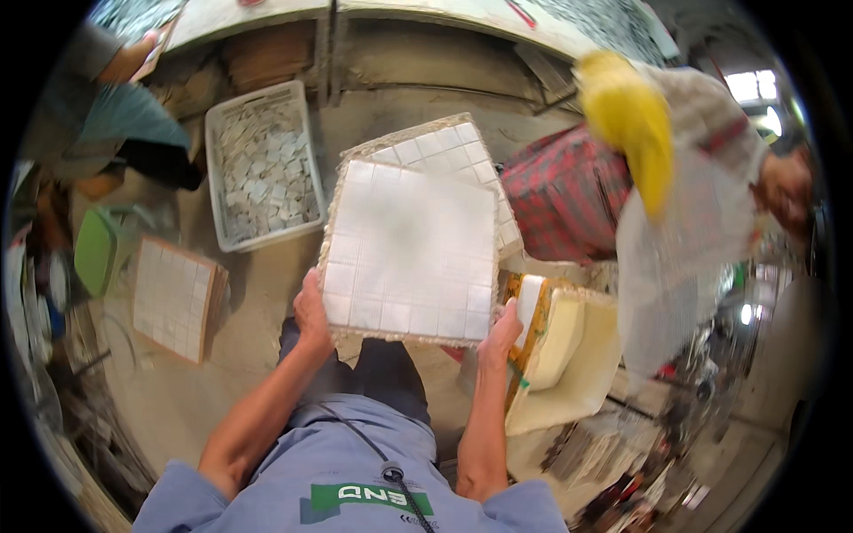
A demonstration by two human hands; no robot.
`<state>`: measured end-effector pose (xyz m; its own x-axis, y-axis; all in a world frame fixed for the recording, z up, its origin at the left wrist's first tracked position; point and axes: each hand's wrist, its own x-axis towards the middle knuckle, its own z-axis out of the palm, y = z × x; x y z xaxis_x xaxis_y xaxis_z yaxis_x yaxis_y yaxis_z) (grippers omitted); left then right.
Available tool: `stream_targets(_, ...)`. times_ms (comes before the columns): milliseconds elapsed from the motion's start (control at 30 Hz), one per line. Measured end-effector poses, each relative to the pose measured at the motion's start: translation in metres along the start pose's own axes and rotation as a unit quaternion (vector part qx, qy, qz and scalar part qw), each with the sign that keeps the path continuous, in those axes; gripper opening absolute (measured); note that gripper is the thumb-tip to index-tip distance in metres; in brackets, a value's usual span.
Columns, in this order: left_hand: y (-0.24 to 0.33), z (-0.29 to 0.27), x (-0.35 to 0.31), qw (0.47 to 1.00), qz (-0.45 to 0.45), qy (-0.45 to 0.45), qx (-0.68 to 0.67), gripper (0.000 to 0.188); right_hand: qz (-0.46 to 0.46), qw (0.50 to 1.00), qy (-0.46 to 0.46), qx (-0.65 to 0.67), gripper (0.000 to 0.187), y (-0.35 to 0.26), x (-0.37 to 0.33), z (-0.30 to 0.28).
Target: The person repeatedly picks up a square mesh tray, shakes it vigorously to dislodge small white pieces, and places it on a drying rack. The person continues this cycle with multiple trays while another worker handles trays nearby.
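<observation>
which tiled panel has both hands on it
The front panel, with the left hand and right hand at its lower sides. The rear panel, partly covered by it, shows no hand on it; the far-left panel lies apart.

The tiled panel (409, 253) looks smooth-faced and rough-edged, the crate (271, 237) plastic.

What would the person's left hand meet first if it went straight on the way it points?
Most likely the upper white tiled panel: the left hand holds it near its lower left corner, though depth beneath is unclear.
</observation>
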<state>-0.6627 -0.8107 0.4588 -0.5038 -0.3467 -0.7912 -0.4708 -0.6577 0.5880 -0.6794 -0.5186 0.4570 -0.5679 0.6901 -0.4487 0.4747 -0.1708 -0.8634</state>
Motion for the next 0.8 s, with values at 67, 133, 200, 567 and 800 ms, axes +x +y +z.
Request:
stream_targets(67, 0.016, -0.016, -0.014, 0.999, 0.003, -0.015, 0.034, 0.049, 0.023, 0.996, 0.076, 0.042, 0.041, 0.018, -0.042, -0.010)
stream_targets(133, 0.030, -0.032, -0.037, 0.994, 0.015, -0.057, 0.087, 0.047, 0.043, 0.988, 0.136, 0.057, 0.040, 0.028, -0.089, -0.033)
stream_targets(200, 0.036, -0.053, -0.053, 0.988, 0.009, -0.104, 0.117, 0.046, 0.052, 0.978, 0.187, 0.076, 0.039, 0.038, -0.138, -0.055)
stream_targets(567, 0.012, -0.072, -0.109, 0.846, -0.002, -0.419, 0.330, 0.042, 0.056, 0.823, 0.507, 0.251, 0.035, 0.131, -0.332, -0.136)
stream_targets(800, -0.060, -0.071, -0.177, 0.718, -0.021, -0.541, 0.437, 0.040, 0.044, 0.703, 0.618, 0.349, 0.034, 0.189, -0.423, -0.193)
